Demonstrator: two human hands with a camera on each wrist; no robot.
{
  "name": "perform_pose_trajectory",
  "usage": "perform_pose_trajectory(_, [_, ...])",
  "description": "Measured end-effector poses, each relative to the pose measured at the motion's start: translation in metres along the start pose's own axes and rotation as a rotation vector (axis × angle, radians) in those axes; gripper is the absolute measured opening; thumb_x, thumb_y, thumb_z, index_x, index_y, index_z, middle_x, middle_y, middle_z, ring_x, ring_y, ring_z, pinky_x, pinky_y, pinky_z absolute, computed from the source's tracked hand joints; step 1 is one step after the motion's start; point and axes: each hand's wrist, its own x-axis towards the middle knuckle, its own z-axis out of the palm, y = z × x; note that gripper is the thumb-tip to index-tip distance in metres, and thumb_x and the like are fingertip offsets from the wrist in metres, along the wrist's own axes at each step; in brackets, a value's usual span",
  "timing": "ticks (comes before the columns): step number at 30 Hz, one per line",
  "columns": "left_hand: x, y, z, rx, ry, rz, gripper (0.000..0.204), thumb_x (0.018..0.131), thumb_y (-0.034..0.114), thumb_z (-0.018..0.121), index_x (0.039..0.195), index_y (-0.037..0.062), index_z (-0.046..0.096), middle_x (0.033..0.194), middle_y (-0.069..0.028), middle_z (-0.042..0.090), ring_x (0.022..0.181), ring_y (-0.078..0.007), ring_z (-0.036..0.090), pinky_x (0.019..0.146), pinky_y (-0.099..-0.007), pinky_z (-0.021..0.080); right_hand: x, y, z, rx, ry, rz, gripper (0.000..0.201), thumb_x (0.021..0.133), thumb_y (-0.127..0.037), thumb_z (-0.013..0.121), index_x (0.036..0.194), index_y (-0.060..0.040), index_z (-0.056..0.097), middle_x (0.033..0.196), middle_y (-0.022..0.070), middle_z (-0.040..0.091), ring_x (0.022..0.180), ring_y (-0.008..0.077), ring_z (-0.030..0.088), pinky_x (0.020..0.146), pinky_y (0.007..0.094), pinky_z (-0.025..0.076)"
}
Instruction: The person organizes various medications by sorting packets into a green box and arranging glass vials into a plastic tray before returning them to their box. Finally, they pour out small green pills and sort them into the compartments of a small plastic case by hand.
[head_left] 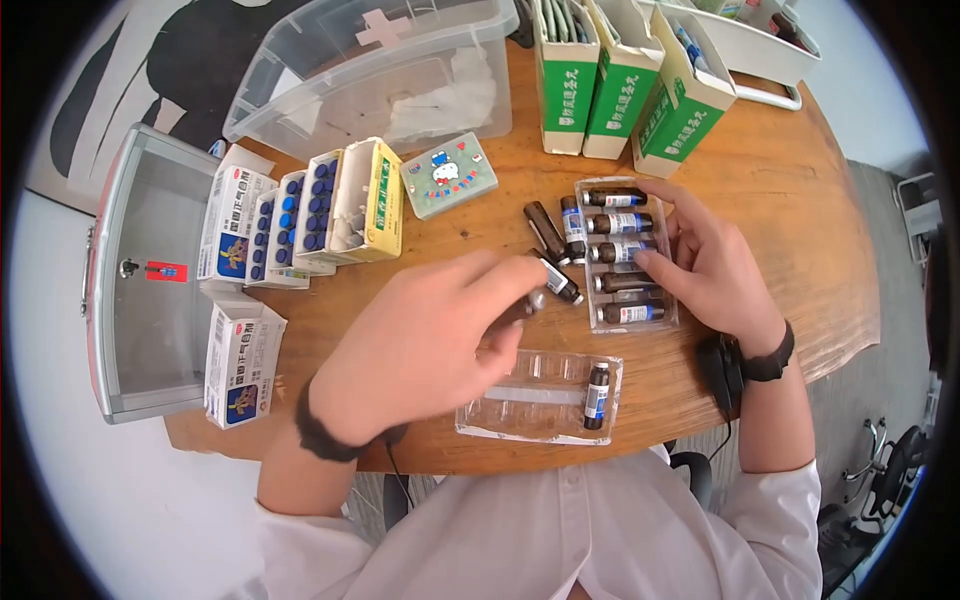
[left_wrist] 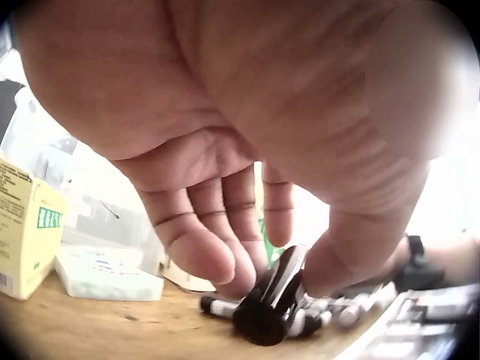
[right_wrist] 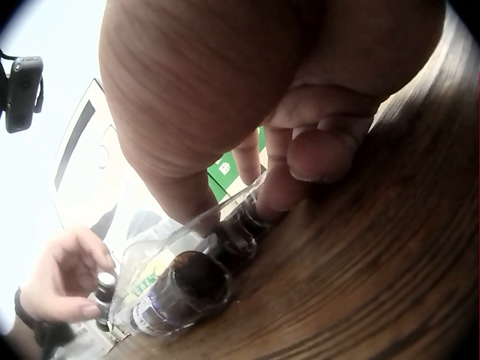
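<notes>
My left hand (head_left: 430, 340) pinches a dark vial (head_left: 520, 309) between thumb and fingers; in the left wrist view this vial (left_wrist: 270, 300) hangs tilted above the table. Below it, a clear tray (head_left: 530, 424) holds one dark vial (head_left: 597, 396) at its right end. My right hand (head_left: 715, 262) grips the right side of another clear tray (head_left: 669, 320) with several vials lying in it; its thumb rests by the third one. Loose vials (head_left: 545, 232) lie left of that tray, one (head_left: 560, 277) close to my left fingertips.
At the left stand white-and-blue boxes (head_left: 243, 362), a yellow box (head_left: 383, 205) and a clear-fronted case (head_left: 160, 270). A flat tin (head_left: 450, 176) lies before a plastic bin (head_left: 420, 90). Green-and-white cartons (head_left: 683, 110) stand at the back; a black device (head_left: 718, 370) sits by my right wrist.
</notes>
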Motion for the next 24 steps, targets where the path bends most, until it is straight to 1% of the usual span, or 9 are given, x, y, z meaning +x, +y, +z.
perform_pose_trajectory(1, [-0.005,0.008,0.001,-0.010,-0.008,-0.001,0.033,0.084,0.006,0.081,0.116,0.0094,0.074,0.094,-0.0079,0.071,0.073,-0.0240,0.070,0.067,-0.0379,0.058,-0.001,0.000,0.001,-0.001,-0.004,0.012,0.067,0.092,-0.017,0.084,0.154,-0.0121,0.060,0.076,0.0061,0.063,0.064,0.0203,0.065,0.064,0.0345,0.052])
perform_pose_trajectory(3, [-0.016,0.022,0.007,-0.215,-0.109,-0.041,0.038,0.084,0.006,0.082,0.121,0.0097,0.073,0.092,-0.0078,0.071,0.068,-0.0196,0.069,0.063,-0.0341,0.056,0.000,0.000,0.000,0.020,-0.006,0.005,0.067,0.092,-0.016,0.085,0.155,-0.0123,0.060,0.076,0.0058,0.063,0.064,0.0197,0.065,0.063,0.0343,0.052])
perform_pose_trajectory(5, [-0.022,0.027,0.025,-0.295,-0.147,-0.049,0.037,0.086,0.008,0.082,0.122,0.0081,0.072,0.086,-0.0066,0.071,0.065,-0.0191,0.068,0.061,-0.0338,0.056,0.000,0.002,0.001,0.006,-0.005,-0.002,0.067,0.092,-0.016,0.085,0.155,-0.0124,0.060,0.076,0.0057,0.063,0.064,0.0192,0.065,0.063,0.0342,0.052])
perform_pose_trajectory(7, [-0.023,0.029,0.040,-0.418,-0.217,-0.144,0.035,0.089,0.009,0.082,0.122,0.0066,0.072,0.080,-0.0054,0.071,0.063,-0.0187,0.070,0.060,-0.0334,0.056,0.000,0.002,0.001,-0.006,-0.003,-0.010,0.067,0.092,-0.016,0.085,0.155,-0.0124,0.060,0.076,0.0055,0.063,0.064,0.0188,0.065,0.063,0.0341,0.052])
perform_pose_trajectory(11, [-0.021,0.031,0.043,-0.396,-0.163,-0.179,0.036,0.092,0.016,0.088,0.123,0.0062,0.073,0.081,-0.0054,0.074,0.064,-0.0197,0.073,0.061,-0.0341,0.057,0.000,0.000,-0.001,0.014,-0.008,0.001,0.066,0.093,-0.017,0.085,0.154,-0.0124,0.061,0.076,0.0049,0.064,0.064,0.0182,0.065,0.062,0.0337,0.052])
perform_pose_trajectory(15, [-0.023,0.024,0.043,-0.344,-0.209,-0.120,0.034,0.093,0.020,0.088,0.122,0.0077,0.075,0.085,-0.0060,0.074,0.066,-0.0212,0.074,0.061,-0.0354,0.058,0.000,0.001,-0.001,0.029,-0.009,0.001,0.065,0.093,-0.017,0.084,0.154,-0.0125,0.061,0.076,0.0046,0.064,0.063,0.0181,0.066,0.062,0.0338,0.051])
perform_pose_trajectory(21, [-0.015,0.023,0.041,-0.257,-0.271,-0.084,0.033,0.091,0.020,0.089,0.119,0.0093,0.076,0.095,-0.0084,0.071,0.079,-0.0272,0.075,0.068,-0.0383,0.059,0.001,0.000,0.000,-0.001,0.000,-0.017,0.065,0.093,-0.017,0.084,0.154,-0.0128,0.061,0.075,0.0053,0.065,0.063,0.0195,0.066,0.062,0.0347,0.052])
perform_pose_trajectory(23, [-0.006,0.020,0.033,-0.115,-0.234,0.073,0.030,0.091,0.015,0.087,0.118,0.0082,0.077,0.099,-0.0083,0.072,0.085,-0.0295,0.074,0.071,-0.0402,0.059,0.000,0.000,0.000,0.026,0.002,-0.009,0.065,0.093,-0.017,0.083,0.154,-0.0129,0.061,0.075,0.0053,0.065,0.063,0.0197,0.066,0.062,0.0350,0.052])
perform_pose_trajectory(24, [0.001,0.013,0.029,-0.112,-0.235,0.076,0.030,0.091,0.015,0.087,0.118,0.0082,0.077,0.099,-0.0083,0.072,0.085,-0.0295,0.074,0.071,-0.0402,0.059,0.000,0.000,0.000,0.051,-0.003,0.000,0.065,0.093,-0.017,0.083,0.154,-0.0130,0.061,0.075,0.0054,0.066,0.063,0.0200,0.066,0.062,0.0352,0.052])
